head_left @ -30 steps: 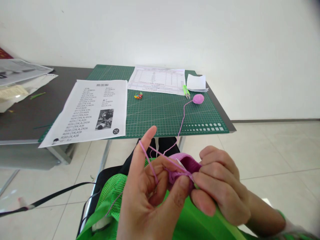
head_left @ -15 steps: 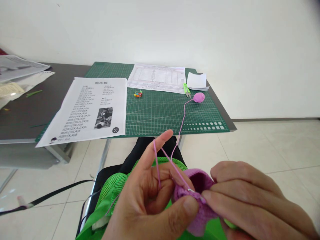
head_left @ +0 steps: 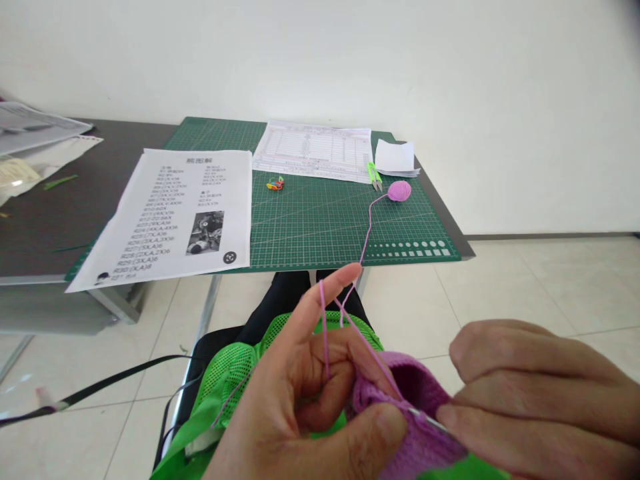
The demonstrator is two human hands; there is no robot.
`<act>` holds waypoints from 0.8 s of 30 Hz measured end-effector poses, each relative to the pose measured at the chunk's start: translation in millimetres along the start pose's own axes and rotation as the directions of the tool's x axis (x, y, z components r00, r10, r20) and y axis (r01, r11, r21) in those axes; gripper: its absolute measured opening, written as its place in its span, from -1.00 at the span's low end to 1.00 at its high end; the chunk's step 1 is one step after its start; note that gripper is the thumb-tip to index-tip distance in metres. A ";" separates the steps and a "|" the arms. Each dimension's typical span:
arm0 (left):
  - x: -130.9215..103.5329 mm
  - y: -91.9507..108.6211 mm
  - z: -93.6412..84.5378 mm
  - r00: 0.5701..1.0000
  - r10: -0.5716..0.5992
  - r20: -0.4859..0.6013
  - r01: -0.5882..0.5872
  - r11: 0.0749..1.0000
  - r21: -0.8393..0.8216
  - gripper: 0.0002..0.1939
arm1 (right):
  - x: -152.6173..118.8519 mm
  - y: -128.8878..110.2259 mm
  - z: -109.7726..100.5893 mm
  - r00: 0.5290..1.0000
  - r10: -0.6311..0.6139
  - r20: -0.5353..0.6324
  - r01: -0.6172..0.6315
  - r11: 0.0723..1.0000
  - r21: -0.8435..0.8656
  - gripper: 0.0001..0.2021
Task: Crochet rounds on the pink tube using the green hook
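Observation:
A cup-shaped piece of pink crochet work (head_left: pixel 425 380) sits over my lap, its hollow side up. My left hand (head_left: pixel 315 393) pinches its rim between thumb and middle finger, while the raised index finger carries a loop of pink yarn (head_left: pixel 367 347). In my right hand (head_left: pixel 535 400) is a thin metal crochet hook (head_left: pixel 430 421), its shaft lying along the rim stitches and its handle hidden by the fingers. The yarn runs from the left hand up to a small pink ball (head_left: pixel 399 191) on the green cutting mat.
On the cutting mat (head_left: pixel 310 227) lie a printed pattern sheet (head_left: pixel 170 213), a table form (head_left: pixel 315 150), colourful stitch markers (head_left: pixel 275 184), green thread snips (head_left: pixel 375 177) and white paper slips (head_left: pixel 395 158). A black strap (head_left: pixel 115 383) hangs at left. Green mesh fabric (head_left: pixel 230 377) covers my lap.
My right hand has moved right and slightly down, and more of the hook's shaft now shows at the rim. My left hand and the crochet piece have shifted slightly right and down.

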State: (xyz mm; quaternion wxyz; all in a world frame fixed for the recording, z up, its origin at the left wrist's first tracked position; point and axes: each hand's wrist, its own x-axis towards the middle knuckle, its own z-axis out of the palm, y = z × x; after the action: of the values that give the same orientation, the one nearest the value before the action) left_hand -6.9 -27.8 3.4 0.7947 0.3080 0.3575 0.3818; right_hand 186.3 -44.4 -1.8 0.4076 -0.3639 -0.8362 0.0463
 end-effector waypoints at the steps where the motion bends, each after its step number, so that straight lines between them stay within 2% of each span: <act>1: 0.5 -0.8 -1.0 1.000 -0.005 0.016 0.006 1.000 -0.017 -0.25 | -1.1 2.0 -1.2 1.000 0.005 0.007 -0.006 1.000 0.018 -0.72; 9: 0.9 -9.7 -3.8 0.997 -0.045 0.062 0.049 0.996 -0.073 -0.22 | -4.5 10.6 -14.0 0.985 0.069 0.157 -0.095 0.982 0.163 -0.62; 11: 0.7 -10.0 -2.2 0.999 -0.033 0.043 0.036 0.997 -0.073 -0.26 | -3.4 9.6 -9.4 0.990 0.089 0.112 -0.113 0.967 0.228 -0.63; 15: 3.0 -9.7 0.6 0.999 0.033 0.027 -0.032 0.999 -0.034 -0.28 | -1.9 9.4 5.7 0.984 0.144 -0.102 -0.101 0.933 0.346 -0.60; 20: 6.1 -8.4 1.4 0.997 0.033 0.063 -0.032 0.999 -0.011 -0.27 | 0.1 6.8 9.7 0.980 0.188 -0.060 -0.156 0.924 0.350 -0.61; 22: 5.4 -8.0 0.9 0.996 0.017 0.089 -0.015 1.000 -0.022 -0.27 | 3.4 4.0 6.3 0.977 0.204 -0.061 -0.180 0.944 0.277 -0.62; 24: 4.0 -7.7 0.3 0.996 0.001 0.094 0.002 0.999 -0.035 -0.28 | 9.4 2.3 1.8 0.983 0.183 -0.013 -0.177 0.965 0.192 -0.64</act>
State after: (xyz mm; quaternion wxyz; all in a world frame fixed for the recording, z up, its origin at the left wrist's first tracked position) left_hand -2.0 -28.6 -3.6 0.8161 0.3116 0.3128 0.3729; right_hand 182.5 -36.3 2.3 0.4474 -0.3982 -0.7852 0.1571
